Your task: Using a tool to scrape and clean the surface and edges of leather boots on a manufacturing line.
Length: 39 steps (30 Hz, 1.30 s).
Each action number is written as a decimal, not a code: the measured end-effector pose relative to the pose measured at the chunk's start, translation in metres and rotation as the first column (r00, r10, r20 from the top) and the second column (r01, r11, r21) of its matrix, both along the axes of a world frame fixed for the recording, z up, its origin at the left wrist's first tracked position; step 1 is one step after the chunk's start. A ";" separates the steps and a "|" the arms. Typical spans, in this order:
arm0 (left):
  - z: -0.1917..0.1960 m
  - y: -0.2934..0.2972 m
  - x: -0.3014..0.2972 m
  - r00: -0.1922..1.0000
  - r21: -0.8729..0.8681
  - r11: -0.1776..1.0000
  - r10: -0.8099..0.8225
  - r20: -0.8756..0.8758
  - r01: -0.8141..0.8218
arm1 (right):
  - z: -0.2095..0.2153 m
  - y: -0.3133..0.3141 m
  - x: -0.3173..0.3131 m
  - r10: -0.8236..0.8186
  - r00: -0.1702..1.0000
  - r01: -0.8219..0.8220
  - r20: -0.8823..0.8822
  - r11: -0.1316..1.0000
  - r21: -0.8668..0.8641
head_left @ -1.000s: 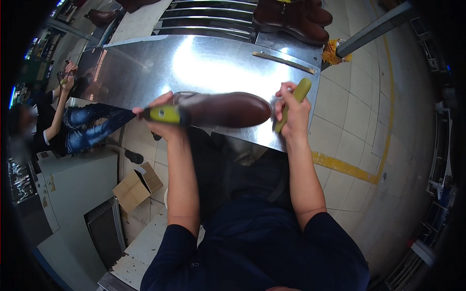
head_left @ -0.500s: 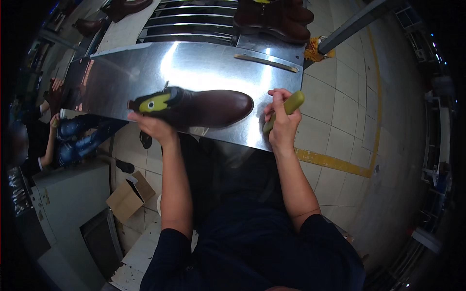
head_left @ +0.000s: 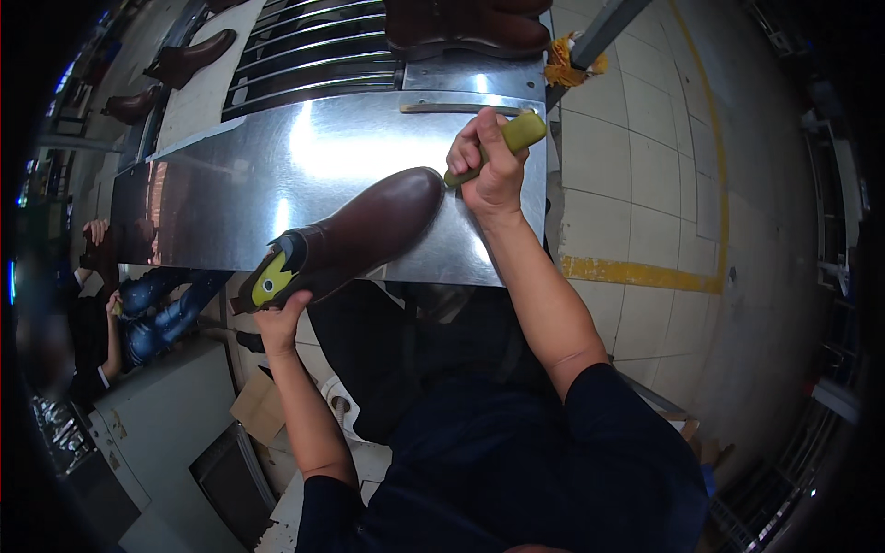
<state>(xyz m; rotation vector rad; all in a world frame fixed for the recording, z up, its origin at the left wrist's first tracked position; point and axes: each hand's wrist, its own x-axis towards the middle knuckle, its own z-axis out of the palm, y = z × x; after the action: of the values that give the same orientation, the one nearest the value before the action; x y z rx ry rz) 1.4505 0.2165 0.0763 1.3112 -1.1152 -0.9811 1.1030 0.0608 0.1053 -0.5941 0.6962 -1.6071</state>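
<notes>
Dark brown leather ankle boot (head_left: 378,221) held aslant over the near edge of a brushed-steel worktable (head_left: 217,175), its toe over the steel at upper right and its shaft at lower left, reaching past the edge. The vamp is smooth, with a soft sheen along the top that deepens to near black on the flank toward the viewer. The toe is plain and rounded. A yellow-green shoe last (head_left: 277,270) fills the mouth of the shaft; a round, pale-rimmed hole with a dark centre shows in its top, and a jagged dark edge borders it on the toe side. A short brown pull tab (head_left: 241,304) projects at the back.

The left hand (head_left: 279,323) supports the shaft from below, its thumb laid along the near side and its other fingers largely hidden beneath the boot. The right hand (head_left: 493,170) is curled firmly round an oblong olive-green tool (head_left: 525,132), one end of which projects beyond the grip while the other lies just beside the toe; whether the two touch cannot be told.

Beyond the table's far edge stand further brown boots (head_left: 470,32), beside a rack of parallel metal bars (head_left: 318,57).
</notes>
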 end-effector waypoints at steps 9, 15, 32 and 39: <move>0.018 -0.003 0.002 0.998 0.178 0.983 -0.059 0.036 0.052 | -0.002 -0.006 0.008 0.099 0.994 -0.094 0.054 0.992 -0.086; 0.029 0.006 -0.024 0.979 0.206 0.979 -0.037 0.202 -0.005 | -0.013 0.005 0.014 -0.009 0.997 0.015 0.072 0.996 -0.086; 0.096 0.009 -0.067 0.541 -0.152 0.863 -0.157 0.826 0.482 | -0.001 0.045 -0.076 -0.017 0.956 0.012 0.294 1.000 0.018; 0.103 0.009 -0.068 0.507 -0.122 0.850 -0.185 0.842 0.513 | -0.021 0.033 -0.066 0.002 1.000 -0.006 0.030 0.993 0.115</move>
<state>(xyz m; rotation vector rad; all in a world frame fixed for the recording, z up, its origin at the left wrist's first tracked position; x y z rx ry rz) 1.3822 0.2253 0.1791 1.2432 -2.2560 -0.3476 1.0367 0.0939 0.0846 -0.4856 0.7593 -1.5575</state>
